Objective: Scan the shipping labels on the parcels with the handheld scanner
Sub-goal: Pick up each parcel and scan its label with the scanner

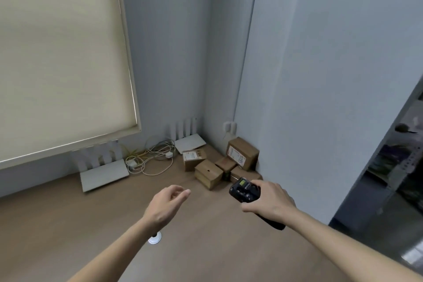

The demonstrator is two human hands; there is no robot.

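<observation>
Handheld scanner [244, 191] is gripped in the right hand [269, 200]; left hand [168, 204] is loosely open, empty. Parcels [220, 162] are clustered in the wall corner. Small cardboard, judged light and stiff; best held by side faces, labels kept exposed.

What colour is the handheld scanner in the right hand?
Black, with a small greenish screen; the head view shows the scanner gripped by the right hand.

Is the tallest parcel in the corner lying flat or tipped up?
Tipped up. The tallest parcel leans back toward the wall, its labelled face angled up and outward, resting partly on the lower parcels.
</observation>
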